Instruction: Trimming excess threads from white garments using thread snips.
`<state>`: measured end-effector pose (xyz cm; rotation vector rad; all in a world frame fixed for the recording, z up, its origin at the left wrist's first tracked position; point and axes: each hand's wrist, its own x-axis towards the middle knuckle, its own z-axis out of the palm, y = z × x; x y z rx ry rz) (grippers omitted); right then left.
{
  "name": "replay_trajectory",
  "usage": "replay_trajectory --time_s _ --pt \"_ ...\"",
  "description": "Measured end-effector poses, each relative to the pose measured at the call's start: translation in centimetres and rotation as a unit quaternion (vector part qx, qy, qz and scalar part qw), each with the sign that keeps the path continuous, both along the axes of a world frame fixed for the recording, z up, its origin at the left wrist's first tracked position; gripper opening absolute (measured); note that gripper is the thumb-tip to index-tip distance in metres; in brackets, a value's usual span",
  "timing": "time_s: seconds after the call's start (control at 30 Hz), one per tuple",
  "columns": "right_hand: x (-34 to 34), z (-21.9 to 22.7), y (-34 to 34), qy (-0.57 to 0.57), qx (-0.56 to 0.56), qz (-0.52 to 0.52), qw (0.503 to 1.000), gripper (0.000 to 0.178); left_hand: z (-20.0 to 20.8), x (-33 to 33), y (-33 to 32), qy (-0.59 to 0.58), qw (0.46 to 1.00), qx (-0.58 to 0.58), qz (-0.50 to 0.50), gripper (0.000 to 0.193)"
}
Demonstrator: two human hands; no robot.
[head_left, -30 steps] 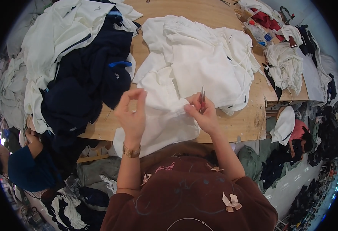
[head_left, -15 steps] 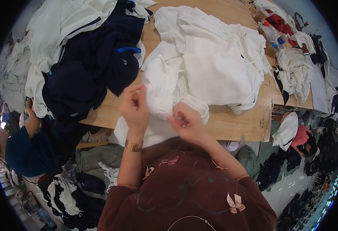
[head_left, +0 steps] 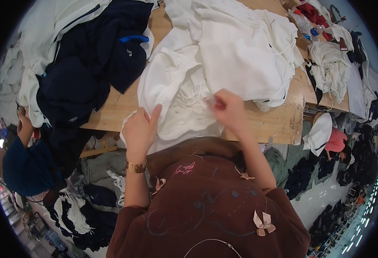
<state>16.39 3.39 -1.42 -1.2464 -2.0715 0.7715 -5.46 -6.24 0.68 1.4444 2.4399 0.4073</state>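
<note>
Tabletop point(head_left: 275, 127): bare passage at right front; narrower gap at left. Obstacles: navy garments point(head_left: 98, 60), left; white garments point(head_left: 240, 56), centre.

Legible markings: none
Shirt point(head_left: 206, 202): pink script point(head_left: 185, 168) on front, not clearly readable; navy cloth point(head_left: 96, 58): pale mark point(head_left: 129, 53) below blue trim point(head_left: 134, 38), too small to read

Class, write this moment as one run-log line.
left hand: touching white garment | right hand: closed on red object, blurred | navy garments: left on wooden table
</note>
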Motion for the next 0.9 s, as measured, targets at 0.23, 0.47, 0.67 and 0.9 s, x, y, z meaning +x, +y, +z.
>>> replay_trajectory --time_s 0.23,0.47,0.67,0.9 --pt "3.3 -4.6 1.4 -0.015 -0.163 -0.038 0.986 0.029 -1.8 1.8 1.3 -0.048 0.981 0.167 -0.091 0.035" --pt "1.8 -2.4 0.2 0.158 -0.266 -0.002 0.951 0.018 -3.7 4.7 8.4 -0.3 0.876 0.176 -0.335 0.044" --pt "3.0 2.4 1.1 0.586 -0.323 0.072 0.739 0.034 -0.7 3.4 10.8 -0.211 0.912 0.226 -0.271 0.039" --pt "0.7 5.7 4.6 0.634 -0.285 0.101 0.712 0.028 4.0 1.5 8.0 -0.203 0.869 0.402 -0.206 0.04"
